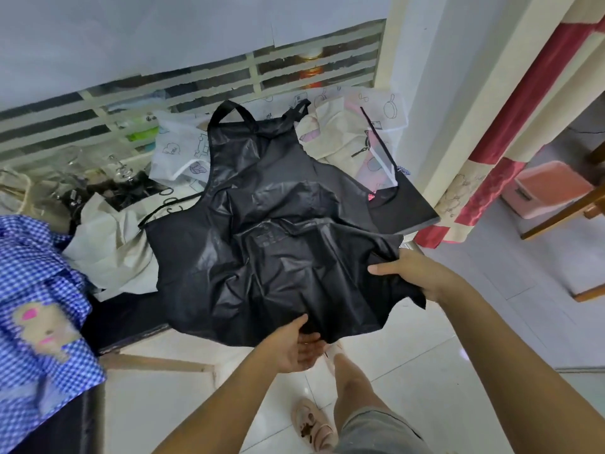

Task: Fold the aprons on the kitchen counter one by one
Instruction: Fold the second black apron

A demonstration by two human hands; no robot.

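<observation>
Head view: glossy, crinkled black apron (pixel 262 231) in both hands.

My arms are bare, no sleeves. Grey shorts (pixel 376 430), pink sandals (pixel 312 424) with a dark bow. No rings or watch visible.

A black apron (pixel 262 231) lies spread over the dark counter (pixel 409 204), bib and neck strap far, its hem hanging off the near edge. The right hand (pixel 415 273) grips the hem's right corner, while the left hand (pixel 294 345) sits palm up under the hem's middle, fingers loose. A blue checked apron (pixel 39 290) lies at left, pale printed aprons (pixel 343 132) behind.
</observation>
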